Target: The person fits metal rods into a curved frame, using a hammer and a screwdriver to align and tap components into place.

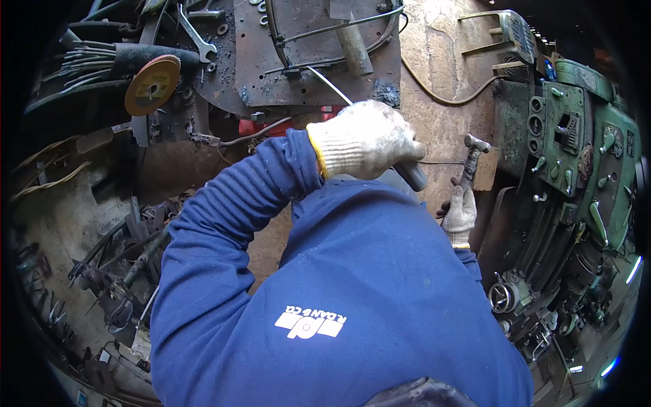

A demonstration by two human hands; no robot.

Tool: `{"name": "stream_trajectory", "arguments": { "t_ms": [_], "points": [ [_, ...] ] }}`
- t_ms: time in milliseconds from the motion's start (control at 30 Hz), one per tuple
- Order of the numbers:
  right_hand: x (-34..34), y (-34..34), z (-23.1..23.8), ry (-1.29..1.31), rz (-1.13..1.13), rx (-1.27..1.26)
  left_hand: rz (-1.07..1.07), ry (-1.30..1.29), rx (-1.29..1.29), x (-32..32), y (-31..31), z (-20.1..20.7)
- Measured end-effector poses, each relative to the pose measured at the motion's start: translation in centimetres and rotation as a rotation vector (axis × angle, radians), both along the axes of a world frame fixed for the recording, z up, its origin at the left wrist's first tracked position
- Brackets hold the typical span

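- Two gloved hands, both gripping: the left hand [366,141] is clenched round one grey handle [411,176]; the right hand [461,216] grasps one hammer [469,163].
- The hammer is right of the body; its long axis runs away from the person, leaning slightly right, head at the far end.
- One thin rod [329,85] slants forward-left from the left fist toward the frame [324,30]; whether it joins the handle, I cannot tell.
- One pipe [354,49] lies by the frame on the plate [255,76].
- Left: one wrench [194,31], one disc [152,85], one dark tube [139,60] with several sticks [87,61] protruding, too bunched to count.
- Right: one green machine [569,129] with three dials [536,127].
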State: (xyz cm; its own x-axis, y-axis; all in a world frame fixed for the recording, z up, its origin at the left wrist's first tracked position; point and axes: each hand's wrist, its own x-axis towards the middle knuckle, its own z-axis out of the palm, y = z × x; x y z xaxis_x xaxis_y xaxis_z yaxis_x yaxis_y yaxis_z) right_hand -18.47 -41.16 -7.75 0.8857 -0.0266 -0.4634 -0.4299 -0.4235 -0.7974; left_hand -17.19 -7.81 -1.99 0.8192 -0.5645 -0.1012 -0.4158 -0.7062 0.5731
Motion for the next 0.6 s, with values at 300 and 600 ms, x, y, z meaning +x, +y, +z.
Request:
{"name": "stream_trajectory", "arguments": {
  "t_ms": [300,600],
  "points": [
    [3.2,6.6,3.7,-0.27,0.817,0.037,0.093,-0.423,-0.296,-4.8,-1.3,4.6],
    [4.8,24.2,5.9,-0.167,1.367,0.049,0.368,-0.521,-0.401,-10.0,1.1,8.0]
  ]
}}
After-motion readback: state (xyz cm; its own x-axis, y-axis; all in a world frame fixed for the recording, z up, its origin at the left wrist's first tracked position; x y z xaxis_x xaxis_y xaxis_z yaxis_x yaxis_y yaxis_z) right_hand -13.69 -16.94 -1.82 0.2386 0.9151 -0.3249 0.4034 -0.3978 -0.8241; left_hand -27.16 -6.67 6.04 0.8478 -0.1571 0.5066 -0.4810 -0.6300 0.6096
